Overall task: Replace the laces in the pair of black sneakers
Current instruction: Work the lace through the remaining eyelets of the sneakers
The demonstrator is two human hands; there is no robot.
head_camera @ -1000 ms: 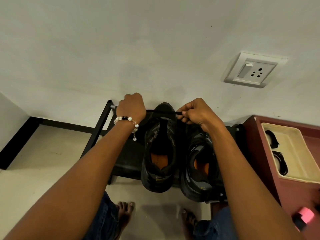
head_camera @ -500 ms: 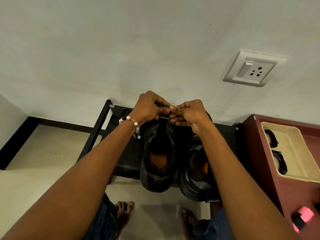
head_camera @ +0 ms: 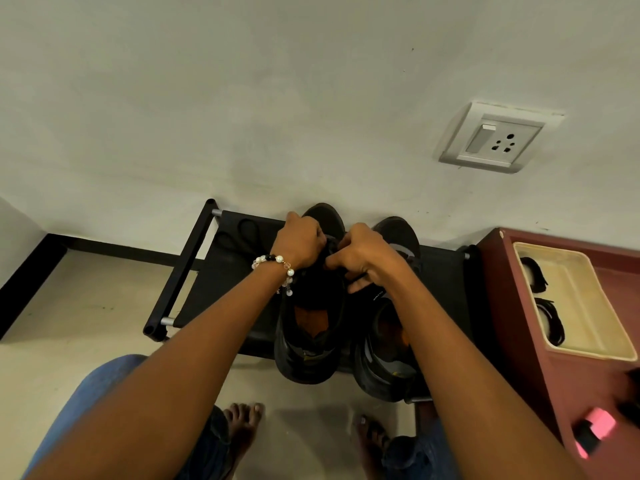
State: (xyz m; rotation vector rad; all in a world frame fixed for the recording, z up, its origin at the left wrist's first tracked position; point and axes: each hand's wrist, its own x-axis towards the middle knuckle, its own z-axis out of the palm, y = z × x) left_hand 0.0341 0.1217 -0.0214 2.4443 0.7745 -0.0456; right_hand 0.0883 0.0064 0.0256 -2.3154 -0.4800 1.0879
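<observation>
Right now your left hand (head_camera: pixel 301 242) and right hand (head_camera: pixel 363 256) are both curled shut over the lacing area of the left sneaker (head_camera: pixel 311 306), knuckles nearly touching. Each appears pinched on something dark there, presumably a lace end, but the fingers hide it and you cannot tell for certain what each one grips.

That sneaker sits at about 12 o'clock from your bare feet (head_camera: pixel 242 424), toe to the wall, heel hanging over the near edge of the black shoe rack (head_camera: pixel 204 271). Its partner, the right sneaker (head_camera: pixel 388 341), stands just beside it at 3 o'clock, touching or nearly so.

Expect the lace to be light, limp and thin; it will likely slide through a loose pinch, so take it close to the tip, where it is probably stiffest, to feed an eyelet. The shoe looks soft in the upper and firm in the sole, and may shift on the rack when you pull, so steady it by the eyelet edge or tongue.

Both shoes are black with grey panels, thick soles and orange insoles showing through open collars. A dark looped cord (head_camera: pixel 242 233), possibly a lace, lies on the rack at 9 o'clock from your left hand. Further right, at 3 o'clock, a cream tray (head_camera: pixel 588 306) holds two dark bundles.
</observation>
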